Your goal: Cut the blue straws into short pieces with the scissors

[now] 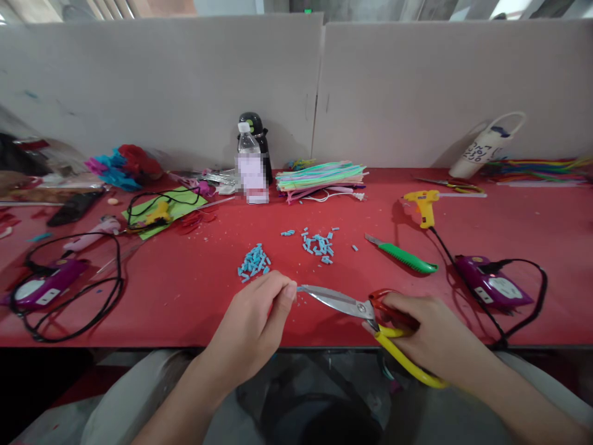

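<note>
Pinched between the thumb and forefinger of my left hand (pixel 257 318) is a thin blue strip (pixel 299 288), mostly hidden by the fingers. My right hand (pixel 433 327) grips a pair of scissors (pixel 338 301) with one red and one yellow handle. The scissor tips point left and meet the end of the strip just beyond my left fingertips. Beyond my left hand lies a pile of short blue pieces (pixel 254 262). A second, looser pile of lighter blue pieces (pixel 319 245) is spread farther right, with a few strays around it.
A green utility knife (pixel 407 257) lies right of the piles. Farther right are a yellow glue gun (pixel 424 207) and a purple power strip (pixel 493 284) with black cable. Pipe cleaners (pixel 319 179), a bottle (pixel 250 164) and a white partition (pixel 185 93) stand behind. Another corded purple strip (pixel 55 281) is left.
</note>
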{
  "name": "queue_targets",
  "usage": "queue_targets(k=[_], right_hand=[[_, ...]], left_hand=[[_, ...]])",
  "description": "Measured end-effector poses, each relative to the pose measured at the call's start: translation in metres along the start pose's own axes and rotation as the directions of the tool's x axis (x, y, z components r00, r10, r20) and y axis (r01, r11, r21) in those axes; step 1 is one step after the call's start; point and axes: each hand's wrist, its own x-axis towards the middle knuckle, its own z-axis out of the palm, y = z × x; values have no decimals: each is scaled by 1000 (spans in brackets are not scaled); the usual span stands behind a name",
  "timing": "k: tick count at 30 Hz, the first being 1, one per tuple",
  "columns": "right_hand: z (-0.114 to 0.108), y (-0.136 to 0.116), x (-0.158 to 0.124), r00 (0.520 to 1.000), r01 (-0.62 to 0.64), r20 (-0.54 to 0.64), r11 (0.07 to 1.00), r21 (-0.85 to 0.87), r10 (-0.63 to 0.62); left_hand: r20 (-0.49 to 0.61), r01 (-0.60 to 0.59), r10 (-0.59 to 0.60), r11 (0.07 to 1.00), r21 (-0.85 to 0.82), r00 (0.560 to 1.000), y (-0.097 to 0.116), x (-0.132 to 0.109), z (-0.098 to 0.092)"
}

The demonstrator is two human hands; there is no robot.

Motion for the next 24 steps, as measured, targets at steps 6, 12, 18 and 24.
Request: queue_targets(k=[6,12,18,24], right_hand=[[-2,-3,2,1000,-9,3,999,-46,9],[-1,-2,2,999,-41,10,999,-23,42],[-1,-1,-1,999,-14,52,998,55,11],[-1,0,-1,999,-1,49,999,54,-1]], left_hand=[[15,22,-22,1000,0,1000,1,1,0],[23,22,-22,999,-31,999,-1,-1,0],[22,22,-21,999,-37,1000,0,-1,-1],[18,57,-57,998,-17,998,1,2,1]])
